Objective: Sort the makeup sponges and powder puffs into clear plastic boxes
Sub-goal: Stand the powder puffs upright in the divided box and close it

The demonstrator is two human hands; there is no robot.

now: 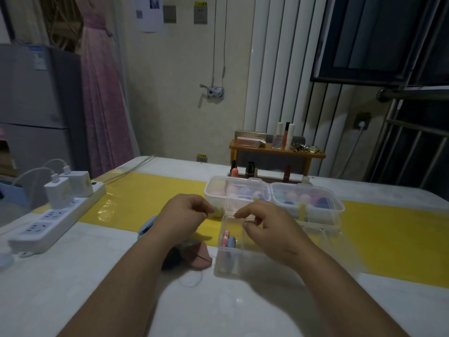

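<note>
Two hands curl loosely, and whether either pinches anything I cannot tell: my left hand (pixel 185 214), and my right hand (pixel 266 231) over the small clear plastic box (pixel 233 266). The pink teardrop powder puff (pixel 199 258) lies on the table just left of that box, under my left wrist, so my left hand is nearer.

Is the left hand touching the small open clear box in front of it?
Apart. The head view shows a strip of yellow mat between the left hand, fingers curled, and the left wall of the clear box.
</note>
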